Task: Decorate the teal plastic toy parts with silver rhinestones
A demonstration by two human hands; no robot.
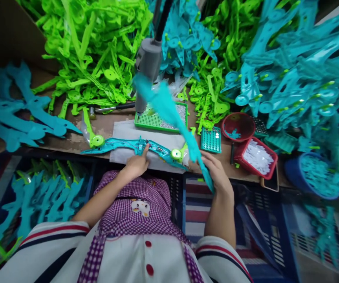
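Note:
A teal plastic toy bow half (119,144) lies inner side up on a grey cloth, with a green round-ended limb piece (97,140) at its left end and another (176,154) at its right. On its middle, near small inner parts, rests the outstretched index finger of my left hand (136,163); the other fingers are curled and hold nothing visible. My right hand (216,169) is closed round the lower end of a second teal bow half (172,112). That piece is raised at a slant over the bench and smeared by motion.
A hanging grey electric screwdriver (148,59) stands over a green tray of screws (169,125). Piles of green parts (98,51) and teal shells (301,67) line the back. At right are a red bowl (238,125), a red basket (271,171) and a blue tub (295,173).

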